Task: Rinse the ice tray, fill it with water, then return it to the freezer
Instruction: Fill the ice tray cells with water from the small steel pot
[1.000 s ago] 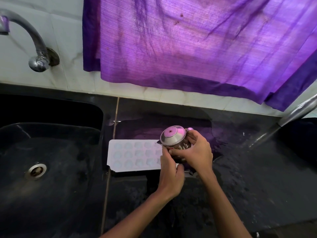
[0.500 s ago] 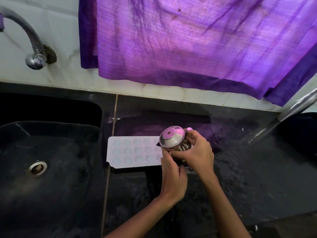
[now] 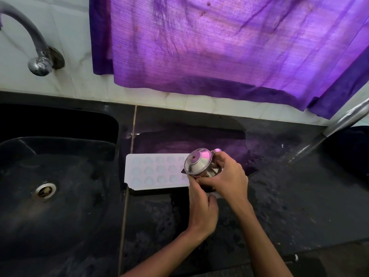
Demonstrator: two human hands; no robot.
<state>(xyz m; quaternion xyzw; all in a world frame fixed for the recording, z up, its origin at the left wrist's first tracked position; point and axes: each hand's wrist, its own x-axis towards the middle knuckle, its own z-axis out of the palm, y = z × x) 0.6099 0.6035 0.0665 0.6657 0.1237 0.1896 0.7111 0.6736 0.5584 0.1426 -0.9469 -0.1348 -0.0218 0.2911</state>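
Observation:
A white ice tray [image 3: 155, 170] with several shaped pockets lies flat on the black counter, just right of the sink. Over its right end a small steel jug [image 3: 197, 161] with a conical lid is tipped toward the tray. My right hand [image 3: 229, 178] grips the jug from the right side. My left hand [image 3: 201, 204] comes from below, fingertips on the jug's lower edge at the tray's right end. I cannot tell whether water is flowing or whether the pockets hold water.
A black sink [image 3: 56, 188] with a steel drain [image 3: 44, 191] lies to the left. A chrome tap [image 3: 38, 54] sticks out of the tiled wall. A purple curtain [image 3: 219, 41] hangs behind the wet counter [image 3: 289, 196]. A steel pipe [image 3: 343, 120] slants at right.
Both hands and the jug have stayed over the tray's right end. The view has shifted slightly; the tray has not moved.

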